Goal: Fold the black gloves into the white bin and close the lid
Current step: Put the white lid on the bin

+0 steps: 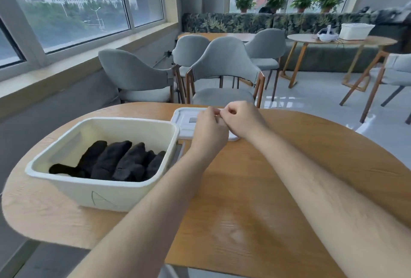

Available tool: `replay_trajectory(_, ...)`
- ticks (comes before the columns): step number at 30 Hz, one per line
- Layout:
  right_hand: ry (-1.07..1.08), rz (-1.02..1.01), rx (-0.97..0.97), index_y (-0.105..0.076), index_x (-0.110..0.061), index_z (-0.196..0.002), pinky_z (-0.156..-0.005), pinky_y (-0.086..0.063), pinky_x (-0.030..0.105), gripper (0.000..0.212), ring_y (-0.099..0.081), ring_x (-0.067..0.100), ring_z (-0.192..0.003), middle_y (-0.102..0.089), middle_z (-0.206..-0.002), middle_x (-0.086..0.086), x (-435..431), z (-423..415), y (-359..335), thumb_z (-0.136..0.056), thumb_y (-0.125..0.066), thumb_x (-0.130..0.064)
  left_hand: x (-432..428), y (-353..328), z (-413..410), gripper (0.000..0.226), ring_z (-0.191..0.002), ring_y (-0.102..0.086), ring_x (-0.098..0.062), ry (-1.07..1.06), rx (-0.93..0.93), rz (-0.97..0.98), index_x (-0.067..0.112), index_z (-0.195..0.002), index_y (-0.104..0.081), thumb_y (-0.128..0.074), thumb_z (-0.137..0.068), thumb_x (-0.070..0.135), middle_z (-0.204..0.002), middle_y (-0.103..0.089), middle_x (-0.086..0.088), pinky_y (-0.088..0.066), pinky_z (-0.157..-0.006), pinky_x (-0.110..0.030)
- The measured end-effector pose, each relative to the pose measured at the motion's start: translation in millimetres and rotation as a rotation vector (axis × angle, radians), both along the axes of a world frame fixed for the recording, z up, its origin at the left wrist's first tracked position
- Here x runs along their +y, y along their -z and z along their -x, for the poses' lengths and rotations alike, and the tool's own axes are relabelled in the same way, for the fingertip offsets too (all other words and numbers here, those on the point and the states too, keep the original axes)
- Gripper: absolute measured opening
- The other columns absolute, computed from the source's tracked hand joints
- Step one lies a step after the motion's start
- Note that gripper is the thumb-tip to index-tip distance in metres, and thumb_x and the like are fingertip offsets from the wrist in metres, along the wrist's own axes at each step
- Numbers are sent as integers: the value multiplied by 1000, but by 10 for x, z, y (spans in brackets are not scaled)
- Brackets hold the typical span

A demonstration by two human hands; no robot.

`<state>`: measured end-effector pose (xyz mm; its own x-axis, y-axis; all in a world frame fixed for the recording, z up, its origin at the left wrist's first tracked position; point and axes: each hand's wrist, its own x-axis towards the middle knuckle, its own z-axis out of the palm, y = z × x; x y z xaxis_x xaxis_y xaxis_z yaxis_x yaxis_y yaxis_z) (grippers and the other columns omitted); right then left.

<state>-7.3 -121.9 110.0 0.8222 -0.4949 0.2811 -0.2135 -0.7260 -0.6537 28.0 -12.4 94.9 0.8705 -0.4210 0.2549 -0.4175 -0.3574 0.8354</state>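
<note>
The left grip (pixel 210 131) and right grip (pixel 242 119) are bare hands. Both forearms (pixel 311 177) are bare too (fine hair shows).

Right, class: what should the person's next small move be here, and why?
Probably lift the lid and carry it left over the white bin: the black gloves already lie inside, it stands open, and the left hand and right hand are at the lid.

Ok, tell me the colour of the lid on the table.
White lid, with a grey centre patch; head view.
</note>
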Motion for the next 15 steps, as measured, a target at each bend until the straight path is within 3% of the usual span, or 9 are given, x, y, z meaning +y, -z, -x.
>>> replay_trajectory(3,77,-38,74,-59,-12,-66,-61,-48,35,30,-56,26,-68,-60,-64,1,-164,-81,347,-88,-52,-30,-231,439,-192,26,-106,-59,-21,14,112,55,13,-113,-63,-42,-99,21,-117,-61,-6,-49,-80,-32)
replay_trajectory(6,122,-51,118,-65,-16,-77,-64,-48,32,26,-61,27,-77,-67,-78,1,-197,-199,648,-91,-51,-31,-258,749,-475,30,-121,-55,-26,-116,171,-3,9,-123,-63,-46,-101,20,-128,-59,-10,-44,-103,-38)
replay_trajectory(10,208,11,178,-67,-21,-97,-78,-50,33,22,-58,28,-104,-60,-114,3,-223,-414,897,-97,-49,-34,-136,992,-827,30,-128,-48,-27,-213,64,-126,10,-124,-64,-49,-99,20,-131,-55,-12,-34,-108,-35)
replay_trajectory(12,282,74,243,-63,-16,-121,-91,-49,40,36,-48,30,-120,-50,-130,7,-280,-544,996,-99,-48,-41,-59,1027,-972,32,-133,-41,-27,-252,18,-176,12,-127,-62,-49,-99,24,-137,-50,-12,-32,-111,-39)
replay_trajectory(15,410,140,319,-48,-6,-139,-107,-36,45,63,-39,33,-129,-43,-142,13,-354,-704,1105,-98,-45,-53,66,1045,-1147,45,-143,-25,-26,-336,5,-283,17,-144,-46,-43,-102,32,-156,-28,-8,-30,-111,-43)
